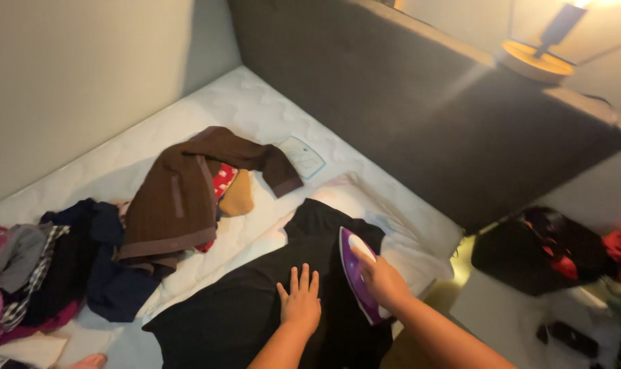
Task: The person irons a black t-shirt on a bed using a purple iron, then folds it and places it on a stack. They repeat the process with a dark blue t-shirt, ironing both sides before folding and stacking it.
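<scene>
Under left hand (301,305): black garment (255,307), palm flat, fingers spread | right hand (382,280): gripping purple iron (357,280), just beside left | advice: keep cloth taut, fingers clear of iron.

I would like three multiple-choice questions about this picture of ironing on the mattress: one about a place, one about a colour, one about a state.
1. Where does the left hand lie?
A. flat on the black garment
B. on the brown garment
C. on the lamp

2. What colour is the iron?
A. green
B. purple and white
C. red

3. How is the right hand?
A. open in the air
B. closed on the iron's handle
C. resting on the mattress

Answers:
1 A, its fingers are spread on the black cloth.
2 B, the body is purple and the handle white.
3 B, its fingers wrap the handle.
</scene>
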